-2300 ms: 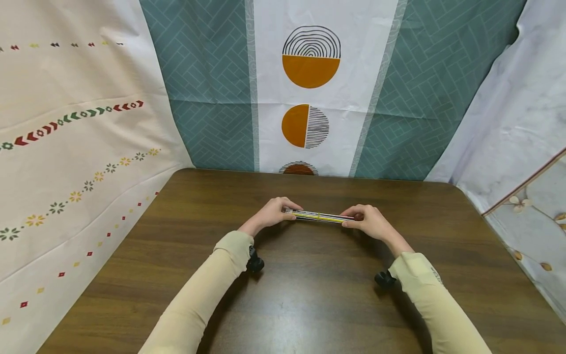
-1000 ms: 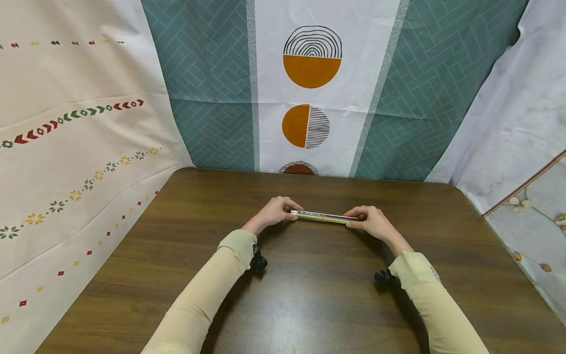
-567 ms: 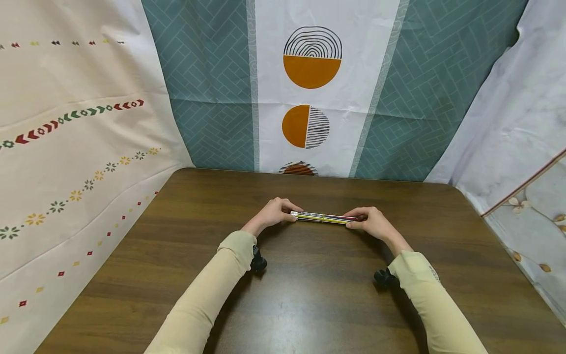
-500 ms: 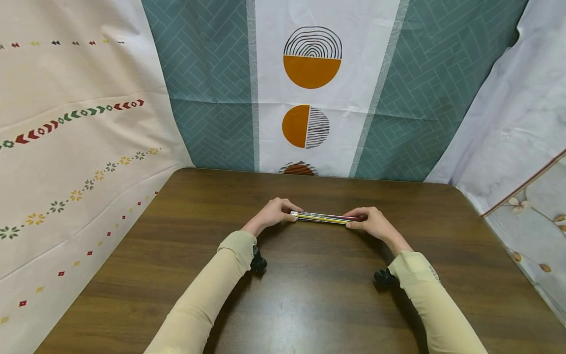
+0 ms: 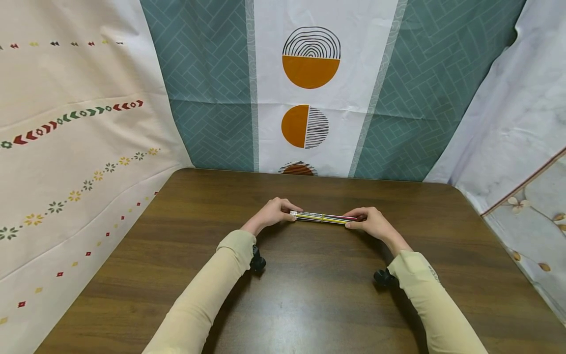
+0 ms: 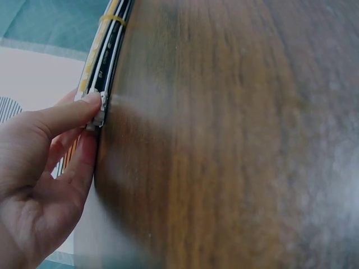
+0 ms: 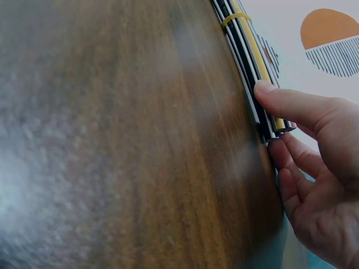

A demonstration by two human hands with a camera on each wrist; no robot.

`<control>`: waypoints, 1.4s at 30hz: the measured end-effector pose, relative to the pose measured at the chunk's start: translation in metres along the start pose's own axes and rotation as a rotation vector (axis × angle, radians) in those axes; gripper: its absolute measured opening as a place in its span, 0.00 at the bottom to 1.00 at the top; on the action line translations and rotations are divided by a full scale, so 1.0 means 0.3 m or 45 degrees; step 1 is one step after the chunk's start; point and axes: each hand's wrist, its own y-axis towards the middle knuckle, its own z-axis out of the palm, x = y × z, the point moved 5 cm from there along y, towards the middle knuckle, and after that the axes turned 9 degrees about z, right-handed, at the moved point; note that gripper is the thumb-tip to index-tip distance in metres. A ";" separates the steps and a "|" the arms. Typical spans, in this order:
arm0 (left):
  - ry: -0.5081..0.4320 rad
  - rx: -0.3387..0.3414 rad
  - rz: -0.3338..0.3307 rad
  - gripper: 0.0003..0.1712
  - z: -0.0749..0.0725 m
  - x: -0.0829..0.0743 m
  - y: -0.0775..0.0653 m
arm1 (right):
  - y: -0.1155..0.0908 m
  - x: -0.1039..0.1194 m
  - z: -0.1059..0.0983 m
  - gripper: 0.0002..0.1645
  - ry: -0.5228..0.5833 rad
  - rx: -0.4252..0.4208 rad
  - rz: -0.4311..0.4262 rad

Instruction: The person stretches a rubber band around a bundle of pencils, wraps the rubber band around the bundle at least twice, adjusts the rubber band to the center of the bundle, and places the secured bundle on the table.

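A bundle of slim pencils [image 5: 316, 217], striped in yellow, black, white and dark red, lies crosswise near the table's far side. A yellow rubber band [image 7: 236, 19] goes round its middle. My left hand [image 5: 273, 211] pinches the whitish left end between thumb and fingers; in the left wrist view the thumb [image 6: 73, 115] lies over that end. At the opposite end, my right hand [image 5: 371, 222] pinches the bundle, its thumb [image 7: 291, 103] on the near side and the fingers behind and beneath. The fingers partly cover both ends.
The brown wooden table [image 5: 309, 295] extends on all sides of the hands. A teal and white patterned curtain [image 5: 212, 98] hangs behind the far edge, with pale cloths at left [image 5: 79, 162] and right [image 5: 499, 128]. Black wrist cameras [image 5: 258, 260] sit under both cuffs.
Since the earliest frame the bundle has shifted slightly to the right, showing more of its left end, and the right hand has moved a little right with it. Over the last second the hands hold nearly still.
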 end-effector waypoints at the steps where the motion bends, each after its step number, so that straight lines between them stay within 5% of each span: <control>1: 0.004 0.001 0.001 0.18 0.000 0.001 0.000 | 0.000 0.000 0.001 0.19 0.001 0.002 0.001; 22: -0.006 -0.008 -0.024 0.18 0.005 0.007 0.009 | 0.002 -0.012 -0.005 0.20 0.001 0.001 -0.001; 30: 0.001 0.082 0.047 0.27 0.002 -0.010 -0.001 | -0.025 0.010 -0.012 0.28 -0.120 -0.011 -0.070; 36: 0.223 0.083 0.170 0.33 -0.067 -0.097 -0.017 | -0.087 0.075 -0.075 0.33 -0.227 -0.146 -0.178; 42: 0.557 0.047 0.278 0.43 -0.164 -0.196 -0.081 | -0.190 0.146 -0.136 0.43 -0.504 -0.356 -0.272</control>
